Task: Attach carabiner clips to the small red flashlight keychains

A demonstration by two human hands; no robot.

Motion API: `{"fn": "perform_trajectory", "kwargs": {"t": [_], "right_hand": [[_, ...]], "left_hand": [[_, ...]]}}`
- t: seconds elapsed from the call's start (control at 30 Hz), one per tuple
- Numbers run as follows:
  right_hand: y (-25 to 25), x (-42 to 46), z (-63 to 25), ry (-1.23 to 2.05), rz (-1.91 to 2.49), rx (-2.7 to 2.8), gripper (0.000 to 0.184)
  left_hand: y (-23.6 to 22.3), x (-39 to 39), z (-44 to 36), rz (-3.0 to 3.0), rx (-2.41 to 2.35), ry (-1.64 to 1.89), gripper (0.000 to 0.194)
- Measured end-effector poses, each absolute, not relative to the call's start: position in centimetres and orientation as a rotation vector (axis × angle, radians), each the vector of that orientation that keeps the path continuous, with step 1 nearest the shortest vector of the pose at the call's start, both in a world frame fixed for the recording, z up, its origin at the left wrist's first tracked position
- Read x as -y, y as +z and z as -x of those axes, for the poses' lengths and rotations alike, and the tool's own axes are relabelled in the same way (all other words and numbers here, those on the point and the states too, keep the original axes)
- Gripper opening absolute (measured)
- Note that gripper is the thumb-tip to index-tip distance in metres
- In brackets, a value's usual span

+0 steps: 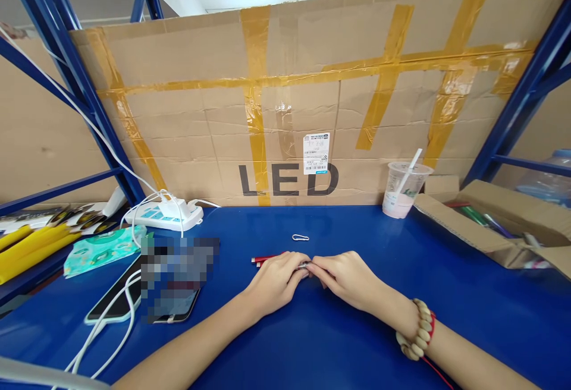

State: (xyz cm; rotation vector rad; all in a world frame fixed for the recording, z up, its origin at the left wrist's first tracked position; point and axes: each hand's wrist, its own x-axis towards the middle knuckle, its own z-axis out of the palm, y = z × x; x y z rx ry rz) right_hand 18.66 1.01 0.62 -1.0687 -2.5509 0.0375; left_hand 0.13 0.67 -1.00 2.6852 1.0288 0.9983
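My left hand (279, 277) and my right hand (345, 277) meet at the fingertips low over the middle of the blue tabletop. Between their pinched fingers is a small silvery metal piece (304, 265), mostly covered, so its kind does not show. Red strips with metal ends (262, 259) stick out from behind my left hand; the rest of them is hidden. A small silver snap hook (300, 238) lies flat on the table just beyond my hands. Round my right wrist is a beaded bracelet (417, 330).
Left stand phones (116, 295) with white cables, a green tissue pack (104, 250) and a white power strip (151, 216). A plastic cup with a straw (404, 191) stands at the back right, beside an open cardboard box (477, 232) of pens. A cardboard sheet (214, 134) walls the back.
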Motion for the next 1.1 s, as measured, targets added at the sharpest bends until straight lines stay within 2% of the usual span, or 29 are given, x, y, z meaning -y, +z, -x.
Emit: {"fn": "perform_trajectory", "kwargs": {"t": [0.53,1.1], "right_hand": [[0.35,-1.67,-18.99,0.071,1.026,2.543,0.043],[0.47,-1.94,-19.29,0.133,1.028,2.484,0.041]], "left_hand": [[-1.01,-0.33,0.04,-2.616,-1.082,0.887,0.015],[-1.11,-0.57,0.18,-2.690,-1.045,0.917,0.013]]}}
